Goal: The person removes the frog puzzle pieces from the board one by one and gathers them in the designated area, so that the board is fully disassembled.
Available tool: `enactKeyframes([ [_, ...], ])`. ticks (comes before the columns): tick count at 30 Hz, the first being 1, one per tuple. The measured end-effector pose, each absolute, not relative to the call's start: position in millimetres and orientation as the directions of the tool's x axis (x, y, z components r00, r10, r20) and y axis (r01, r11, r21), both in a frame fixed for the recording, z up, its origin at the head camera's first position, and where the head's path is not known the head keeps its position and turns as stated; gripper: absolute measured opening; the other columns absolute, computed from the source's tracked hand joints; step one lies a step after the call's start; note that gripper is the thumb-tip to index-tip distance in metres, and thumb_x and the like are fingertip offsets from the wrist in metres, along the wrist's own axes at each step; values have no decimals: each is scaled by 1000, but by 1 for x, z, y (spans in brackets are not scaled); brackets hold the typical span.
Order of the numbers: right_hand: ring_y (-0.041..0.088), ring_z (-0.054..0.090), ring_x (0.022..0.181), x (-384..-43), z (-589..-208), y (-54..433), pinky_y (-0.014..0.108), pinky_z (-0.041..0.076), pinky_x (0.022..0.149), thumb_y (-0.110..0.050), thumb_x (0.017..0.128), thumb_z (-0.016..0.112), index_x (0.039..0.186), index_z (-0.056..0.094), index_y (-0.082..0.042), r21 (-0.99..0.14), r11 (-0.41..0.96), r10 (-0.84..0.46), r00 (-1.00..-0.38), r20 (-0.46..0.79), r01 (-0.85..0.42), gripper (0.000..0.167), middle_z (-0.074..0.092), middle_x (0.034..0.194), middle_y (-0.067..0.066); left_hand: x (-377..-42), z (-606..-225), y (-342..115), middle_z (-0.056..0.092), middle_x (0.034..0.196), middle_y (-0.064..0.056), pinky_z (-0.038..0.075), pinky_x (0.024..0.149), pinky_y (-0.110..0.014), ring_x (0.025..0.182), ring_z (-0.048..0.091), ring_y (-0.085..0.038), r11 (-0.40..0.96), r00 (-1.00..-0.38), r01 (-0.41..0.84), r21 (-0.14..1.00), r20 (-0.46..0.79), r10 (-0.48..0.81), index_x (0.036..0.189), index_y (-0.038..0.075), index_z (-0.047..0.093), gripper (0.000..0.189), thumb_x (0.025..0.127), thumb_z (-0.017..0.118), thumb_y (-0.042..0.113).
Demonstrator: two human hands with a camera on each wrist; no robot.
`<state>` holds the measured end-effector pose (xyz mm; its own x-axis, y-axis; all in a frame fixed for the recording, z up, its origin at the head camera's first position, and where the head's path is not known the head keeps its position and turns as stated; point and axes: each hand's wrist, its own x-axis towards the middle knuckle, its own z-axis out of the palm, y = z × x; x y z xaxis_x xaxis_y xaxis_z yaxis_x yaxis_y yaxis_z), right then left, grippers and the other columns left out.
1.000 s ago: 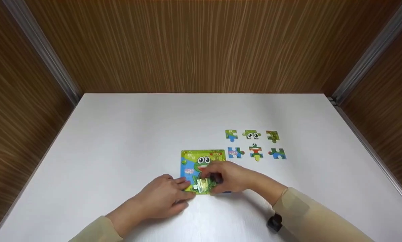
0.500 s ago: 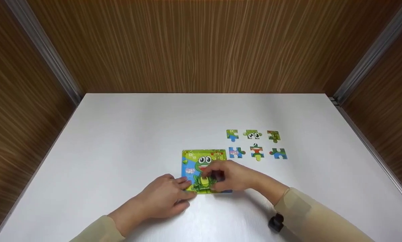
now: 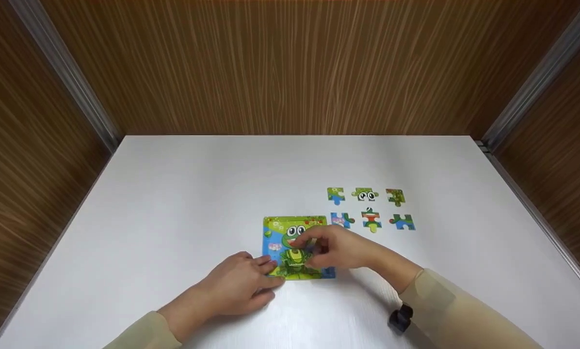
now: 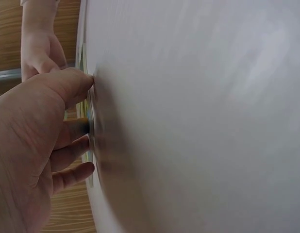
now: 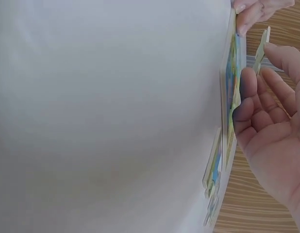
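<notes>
My right hand [image 3: 338,248] pinches a jigsaw puzzle piece [image 5: 261,48] between thumb and fingers, over the lower part of a frog puzzle board [image 3: 274,236]. The right wrist view shows this piece tilted and raised off the board. From above, its green and yellow face overlaps the frog's body, and my curled fingers cover the frog's right side. My left hand [image 3: 241,286] rests at the board's lower left corner, fingers extended over its edge and thumb beside it on the table. In the left wrist view those fingers [image 4: 75,177] lie along the board's edge.
Two rows of loose puzzle pieces lie right of the board, among them one with the frog's eyes [image 3: 366,195] and one with its red mouth [image 3: 371,219]. A black object [image 3: 400,318] is at my right sleeve. Wood-grain panels [image 3: 290,68] enclose the white table [image 3: 198,194].
My right hand has shifted slightly away from me with the piece, which has tilted and lost its bright glare. My left hand stays at the board's corner.
</notes>
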<state>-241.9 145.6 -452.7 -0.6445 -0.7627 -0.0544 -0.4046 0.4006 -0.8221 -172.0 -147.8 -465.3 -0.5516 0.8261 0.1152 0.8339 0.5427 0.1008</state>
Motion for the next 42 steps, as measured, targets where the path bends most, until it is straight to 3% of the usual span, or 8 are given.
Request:
enactKeyframes([
  [7,11,63,77,-243,-442,153,23,54,70,-11,94,81,131,74,-19,-827,392,-746,-665,-30,-402,38,72,128,-9,-174,-465,-146,73,134,-8,57,88,-43,125,69,-26,528,-534,845,80,134,835,127,27,80,31,102,63,30],
  [14,16,69,93,-243,-432,182,28,55,75,-18,95,81,129,74,-18,-761,456,-706,-708,7,-462,35,72,123,-8,-171,-465,-147,72,134,-9,58,89,-45,126,68,-27,538,-545,838,90,123,829,127,27,80,30,103,62,30],
  [19,15,70,95,-244,-427,212,29,53,74,-17,94,81,130,72,-15,-730,504,-665,-747,14,-462,37,74,123,-5,-171,-464,-147,71,135,-9,56,91,-45,128,67,-27,552,-562,827,108,121,818,128,27,79,31,102,62,30],
  [34,16,68,93,-237,-438,289,27,53,70,-12,90,85,124,74,-12,-664,610,-571,-821,12,-433,35,74,117,-3,-169,-469,-147,70,137,-7,55,94,-46,131,65,-25,576,-591,804,149,92,801,130,29,79,32,103,61,32],
  [42,18,66,96,-233,-445,304,28,54,76,-12,87,87,121,76,-11,-634,651,-553,-833,-21,-417,36,73,111,-4,-171,-468,-147,71,135,-8,56,89,-43,129,66,-25,565,-581,812,146,114,806,128,28,80,31,101,63,30],
])
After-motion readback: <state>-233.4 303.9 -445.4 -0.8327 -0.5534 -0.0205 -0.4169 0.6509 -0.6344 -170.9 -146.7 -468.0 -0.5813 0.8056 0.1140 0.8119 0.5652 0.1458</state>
